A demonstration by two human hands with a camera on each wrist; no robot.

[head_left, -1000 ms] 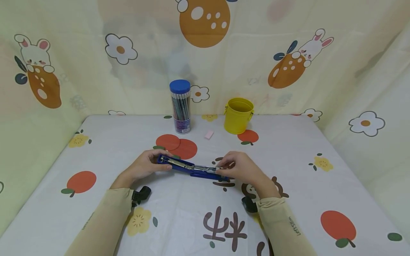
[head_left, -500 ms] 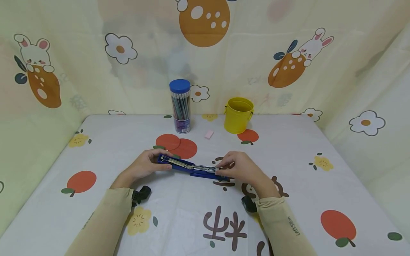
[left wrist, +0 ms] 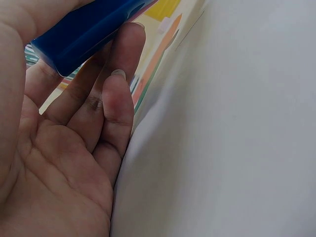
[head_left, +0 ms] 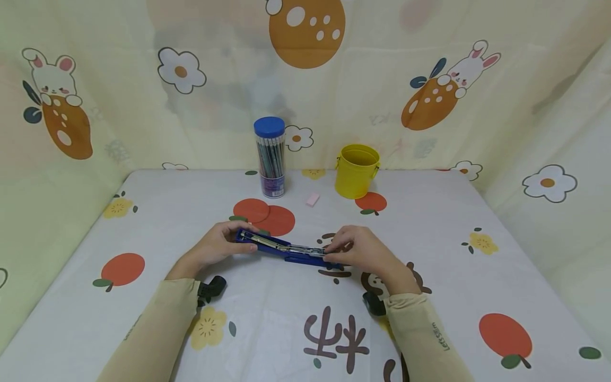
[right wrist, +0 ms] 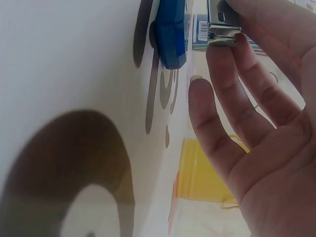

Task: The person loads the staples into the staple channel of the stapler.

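The left hand (head_left: pixel 217 246) grips the 9 o'clock end of the opened blue stapler (head_left: pixel 286 248) while the right hand (head_left: pixel 365 252) fingers pinch its metal rail at 3 o'clock, which probably needs a steady hold.

Take the stapler (head_left: pixel 286 248) as your landmark: it lies opened out on the table (head_left: pixel 477 286), near the middle. Your left hand (head_left: pixel 217 246) holds its left end and your right hand (head_left: pixel 363 252) its right end. Behind the stapler, at the table's far edge, the pencil tube (head_left: pixel 270 157) stands to the left, the bucket (head_left: pixel 356 171) to the right. The eraser (head_left: pixel 312 199) lies between them, nearer the stapler.
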